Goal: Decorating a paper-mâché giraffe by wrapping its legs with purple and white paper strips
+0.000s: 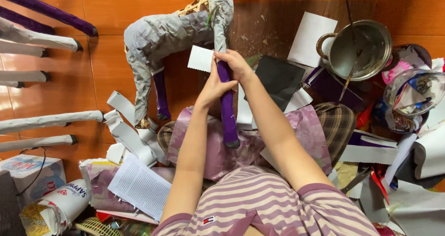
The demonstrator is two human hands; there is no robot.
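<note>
Head view is showing both hands working on a papier-mâché animal figure lying on the wooden floor. Left hand and right hand are both gripping its raised purple leg, pressing the purple covering on near the top. Another leg is already purple, while the grey body is looking uncovered. A glue pot is sitting well apart.

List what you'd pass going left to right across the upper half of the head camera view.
Purple and grey paper-wrapped legs → grey paper animal figure → small white paper piece → left hand and right hand on the purple leg → black sheet → metal pot → clear bowl.
</note>
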